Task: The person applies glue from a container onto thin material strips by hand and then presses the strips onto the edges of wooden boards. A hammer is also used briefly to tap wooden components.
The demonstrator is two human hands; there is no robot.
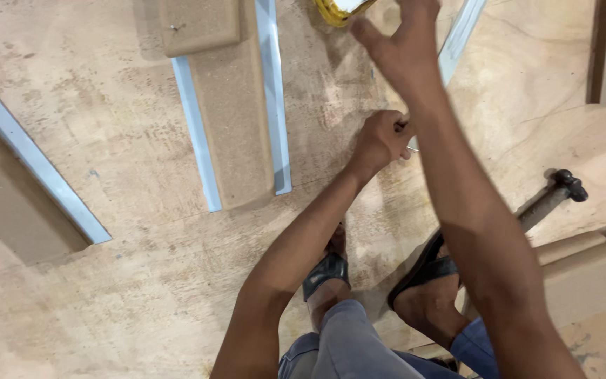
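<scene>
At the frame's upper centre, the left hand (381, 138) is clenched on a metal strip (457, 38), the right hand (398, 42) reaches released toward a yellow tape measure (337, 10); the hammer (552, 196) lies untouched.

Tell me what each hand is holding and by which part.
The left hand is closed on the near end of a thin metal strip. The right hand reaches toward a yellow object; no hold is visible.

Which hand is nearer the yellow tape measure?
Right. The right hand reaches up with its fingertips just beside the yellow tape measure at the top edge. The left hand is fisted lower down on the plywood, clearly apart from it.
</scene>
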